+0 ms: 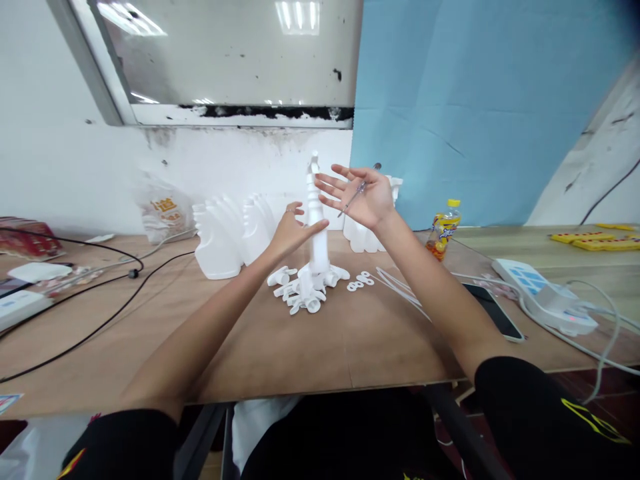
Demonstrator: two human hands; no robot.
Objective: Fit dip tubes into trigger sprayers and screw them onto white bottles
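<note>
A tall stack of white plastic parts (pixel 317 233) stands upright in the middle of the wooden table (pixel 280 347), on a pile of white spray-nozzle pieces (pixel 305 288). My left hand (pixel 290 230) is raised beside the stack, fingers apart, its fingertips at or very near the stack's left side. My right hand (pixel 357 197) is lifted higher to the right, palm showing and fingers spread, with thin metal tweezers (pixel 357 190) lying across the palm under the thumb. Small white rings (pixel 361 281) lie just right of the pile.
White plastic bottles (pixel 225 233) line the wall behind, with more bottles (pixel 360 237) at the right. A yellow drink bottle (pixel 443 230), a phone (pixel 493 310), a white power strip (pixel 545 297), black cables (pixel 90 313) and a plastic bag (pixel 165 210) sit around.
</note>
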